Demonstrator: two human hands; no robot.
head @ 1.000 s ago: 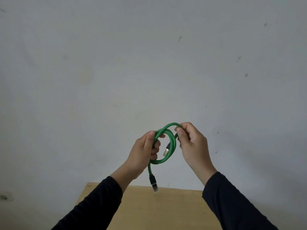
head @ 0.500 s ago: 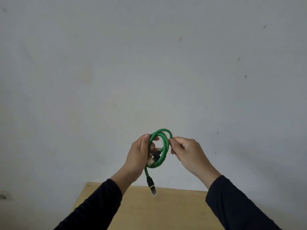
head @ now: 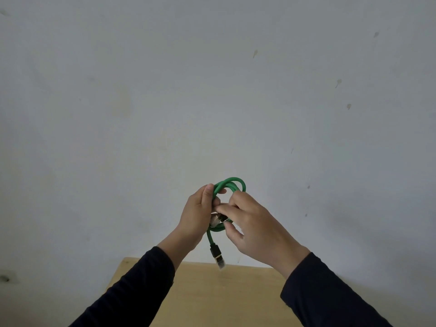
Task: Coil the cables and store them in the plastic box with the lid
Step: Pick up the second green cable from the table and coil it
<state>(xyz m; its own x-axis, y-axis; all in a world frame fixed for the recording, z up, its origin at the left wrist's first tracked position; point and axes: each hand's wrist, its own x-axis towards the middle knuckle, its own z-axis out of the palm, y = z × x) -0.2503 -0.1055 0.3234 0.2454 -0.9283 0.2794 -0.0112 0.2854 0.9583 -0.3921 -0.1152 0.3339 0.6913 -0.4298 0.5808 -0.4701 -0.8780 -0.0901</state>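
A green network cable [head: 232, 184] is wound into a small coil and held up in the air in front of the wall. My left hand [head: 197, 214] grips the coil's left side, thumb up against the loops. My right hand [head: 252, 224] reaches across the coil's front and pinches one black plug [head: 218, 219] at its middle. The other black plug [head: 217, 254] hangs down from the coil on a short free end. The plastic box and its lid are not in view.
A light wooden table [head: 224, 298] lies below my hands, its far edge against a plain grey-white wall [head: 212, 90]. My dark sleeves [head: 132, 296] cover both forearms.
My right hand has shifted from the coil's upper right edge across its front to the plug in the middle. The coil has become tighter and sits slightly lower.
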